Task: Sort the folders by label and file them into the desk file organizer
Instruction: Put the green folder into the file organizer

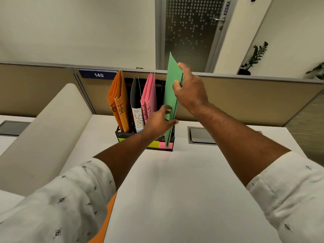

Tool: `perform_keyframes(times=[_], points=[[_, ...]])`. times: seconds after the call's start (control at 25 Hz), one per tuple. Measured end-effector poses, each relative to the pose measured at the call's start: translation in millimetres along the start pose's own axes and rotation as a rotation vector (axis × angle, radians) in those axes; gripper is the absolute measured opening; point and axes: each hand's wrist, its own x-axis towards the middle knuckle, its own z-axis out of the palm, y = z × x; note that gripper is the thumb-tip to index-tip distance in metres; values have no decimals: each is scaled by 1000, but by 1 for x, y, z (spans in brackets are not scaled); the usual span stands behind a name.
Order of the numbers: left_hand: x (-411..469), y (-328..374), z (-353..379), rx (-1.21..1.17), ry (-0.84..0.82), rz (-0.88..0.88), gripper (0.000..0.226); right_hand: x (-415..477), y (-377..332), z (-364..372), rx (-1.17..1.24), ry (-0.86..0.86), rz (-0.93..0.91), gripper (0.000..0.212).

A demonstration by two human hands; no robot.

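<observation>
A black mesh file organizer stands at the far edge of the white desk. In it, from left to right, stand two orange folders marked HR, a white folder marked SPORTS and two pink folders. My right hand grips the upper edge of a green folder, which stands upright with its lower end in the rightmost slot. My left hand rests against the green folder's lower part, thumb on its front and fingers apart.
Coloured sticky labels line the organizer's front. A beige partition with a "140" plate runs behind it. Cable hatches sit in the desk on both sides. A white divider panel slopes at the left. An orange sheet shows under my left sleeve.
</observation>
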Motion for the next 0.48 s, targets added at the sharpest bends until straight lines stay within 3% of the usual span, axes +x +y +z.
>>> perform_keyframes(times=[0.48], points=[[47, -25, 12, 68, 53, -48, 67, 19, 14, 38, -105, -50, -49, 59]])
